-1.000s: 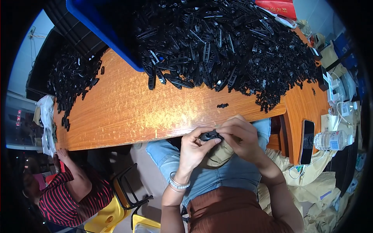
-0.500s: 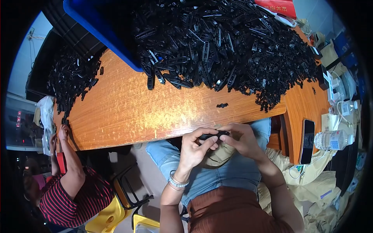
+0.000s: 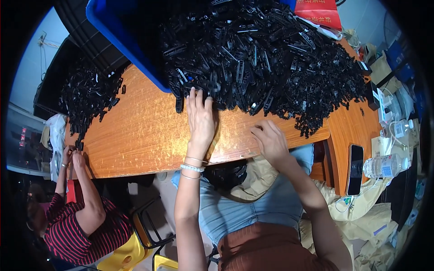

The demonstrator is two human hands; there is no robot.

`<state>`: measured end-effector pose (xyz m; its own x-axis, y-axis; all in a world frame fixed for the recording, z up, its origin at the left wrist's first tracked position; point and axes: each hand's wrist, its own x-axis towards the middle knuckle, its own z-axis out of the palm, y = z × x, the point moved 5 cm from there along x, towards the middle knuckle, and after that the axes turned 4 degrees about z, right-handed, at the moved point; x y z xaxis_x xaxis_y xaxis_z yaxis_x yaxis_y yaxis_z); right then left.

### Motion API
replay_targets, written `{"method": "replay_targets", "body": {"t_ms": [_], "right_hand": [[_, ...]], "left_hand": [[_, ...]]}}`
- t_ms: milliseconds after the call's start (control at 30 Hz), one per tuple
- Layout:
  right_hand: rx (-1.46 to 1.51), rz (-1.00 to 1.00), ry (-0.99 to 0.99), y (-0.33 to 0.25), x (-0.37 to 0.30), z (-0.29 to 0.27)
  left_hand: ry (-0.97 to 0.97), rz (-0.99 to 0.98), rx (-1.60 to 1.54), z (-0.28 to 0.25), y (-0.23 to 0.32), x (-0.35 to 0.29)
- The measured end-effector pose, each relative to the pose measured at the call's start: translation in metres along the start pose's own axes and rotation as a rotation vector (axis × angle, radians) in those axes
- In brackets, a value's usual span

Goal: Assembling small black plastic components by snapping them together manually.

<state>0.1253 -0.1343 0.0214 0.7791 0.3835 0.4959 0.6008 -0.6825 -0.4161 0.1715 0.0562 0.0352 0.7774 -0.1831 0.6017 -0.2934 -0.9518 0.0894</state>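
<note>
We list: one left hand (image 3: 200, 121), fingers outstretched onto the long black parts (image 3: 239, 58) heaped on our wooden surface (image 3: 140, 135); one right hand (image 3: 272, 142), fingers curled, near the surface's edge. Whether either grip holds anything, we cannot tell.

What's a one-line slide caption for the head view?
Left hand at the pile of black parts, right hand near the front edge of the table.

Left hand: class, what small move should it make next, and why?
Perhaps the left hand should curl its fingers to pinch at the black pile, since it reaches the pile's near edge with fingers outstretched and grips nothing visible.
</note>
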Motion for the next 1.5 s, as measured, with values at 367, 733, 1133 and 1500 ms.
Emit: {"method": "replay_targets", "body": {"t_ms": [367, 733, 1133, 1500], "right_hand": [[1.263, 0.661, -0.064, 0.028, -0.02, 0.014], [1.283, 0.753, -0.048, 0.016, -0.029, 0.023], [1.106, 0.516, -0.041, -0.009, -0.028, 0.007], [0.614, 0.24, 0.075, -0.017, -0.026, -0.019]], "left_hand": [[-0.055, -0.023, -0.218, -0.001, 0.006, -0.017], [-0.171, -0.677, -1.237, -0.003, 0.061, -0.079], [-0.187, -0.837, -1.713, -0.004, 0.074, -0.095], [-0.17, -0.813, -1.59, -0.012, 0.072, -0.094]]}}
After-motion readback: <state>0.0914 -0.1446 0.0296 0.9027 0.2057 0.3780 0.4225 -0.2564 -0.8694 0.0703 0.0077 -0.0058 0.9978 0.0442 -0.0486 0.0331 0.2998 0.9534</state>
